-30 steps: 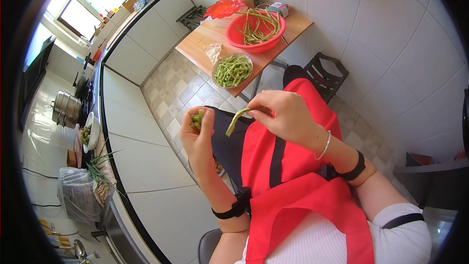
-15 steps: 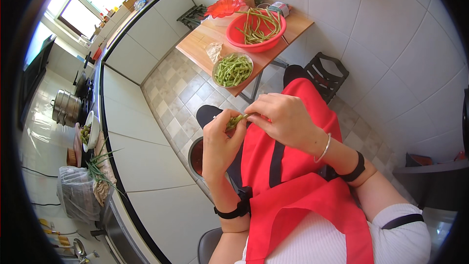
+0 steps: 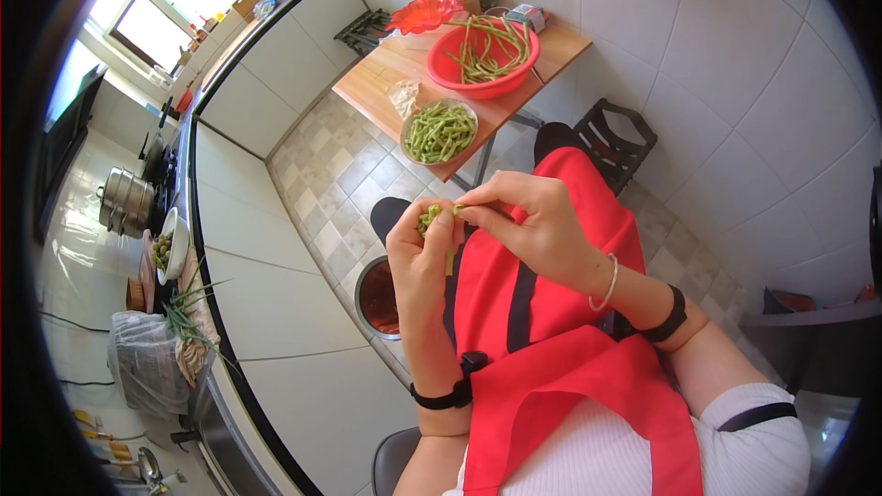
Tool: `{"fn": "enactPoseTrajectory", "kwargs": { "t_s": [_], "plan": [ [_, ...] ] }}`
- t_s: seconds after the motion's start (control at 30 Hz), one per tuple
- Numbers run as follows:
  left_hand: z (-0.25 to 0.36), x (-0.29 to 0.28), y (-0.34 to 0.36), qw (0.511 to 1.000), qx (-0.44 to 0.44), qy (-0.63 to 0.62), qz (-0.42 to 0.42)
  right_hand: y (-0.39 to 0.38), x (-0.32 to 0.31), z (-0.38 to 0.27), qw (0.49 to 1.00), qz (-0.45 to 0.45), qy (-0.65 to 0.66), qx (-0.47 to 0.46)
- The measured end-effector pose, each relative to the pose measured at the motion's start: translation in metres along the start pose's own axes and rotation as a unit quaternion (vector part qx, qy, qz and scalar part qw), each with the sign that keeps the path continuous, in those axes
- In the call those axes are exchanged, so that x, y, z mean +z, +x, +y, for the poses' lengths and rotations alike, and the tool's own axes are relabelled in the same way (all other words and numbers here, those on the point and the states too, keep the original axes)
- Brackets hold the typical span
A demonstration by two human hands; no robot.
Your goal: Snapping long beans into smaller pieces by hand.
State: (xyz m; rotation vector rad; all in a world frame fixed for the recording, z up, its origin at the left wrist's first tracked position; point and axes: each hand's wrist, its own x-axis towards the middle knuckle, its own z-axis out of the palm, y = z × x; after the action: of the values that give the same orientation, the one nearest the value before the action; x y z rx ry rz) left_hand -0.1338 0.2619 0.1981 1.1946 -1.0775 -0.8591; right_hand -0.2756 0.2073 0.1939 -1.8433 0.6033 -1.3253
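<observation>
The left hand (image 3: 424, 234) and right hand (image 3: 480, 208) are close together, on the near side of the table (image 3: 369, 80).
The left hand curls round bean bits (image 3: 427, 218); the right fingers pinch a bean (image 3: 457, 209). Its short green end points sideways between the hands; the rest hides. Half a second ago, more bean showed, on a slant, and less of the bucket (image 3: 375, 298), this side of the table.

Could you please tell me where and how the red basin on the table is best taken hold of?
Probably by the near part of its rim, coming from the person's side. The red basin is round and wide, and its near wall is exposed, so the rim could be pinched there. On the far side, long beans rise above the rim, and at far left a red scalloped dish crowds it.
</observation>
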Motion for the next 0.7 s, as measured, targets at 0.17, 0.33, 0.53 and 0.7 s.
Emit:
{"fn": "enactPoseTrajectory", "kwargs": {
  "t_s": [0.17, 0.33, 0.53, 0.7],
  "plan": [
    [-0.006, 0.002, 0.003, 0.988, -0.044, -0.146, 0.015, 0.0, 0.001, 0.003, 0.986, 0.035, 0.128, 0.104],
    [-0.016, -0.026, 0.013, 0.969, -0.019, -0.244, 0.035, 0.007, -0.003, 0.015, 0.967, 0.097, 0.197, 0.125],
    [-0.048, -0.024, 0.018, 0.91, -0.132, -0.38, -0.102, 0.004, 0.03, 0.026, 0.999, 0.042, 0.003, 0.001],
    [-0.111, -0.029, 0.052, 0.796, -0.166, -0.577, -0.08, 0.023, 0.066, 0.086, 0.983, -0.001, -0.156, -0.097]
  ]
}}
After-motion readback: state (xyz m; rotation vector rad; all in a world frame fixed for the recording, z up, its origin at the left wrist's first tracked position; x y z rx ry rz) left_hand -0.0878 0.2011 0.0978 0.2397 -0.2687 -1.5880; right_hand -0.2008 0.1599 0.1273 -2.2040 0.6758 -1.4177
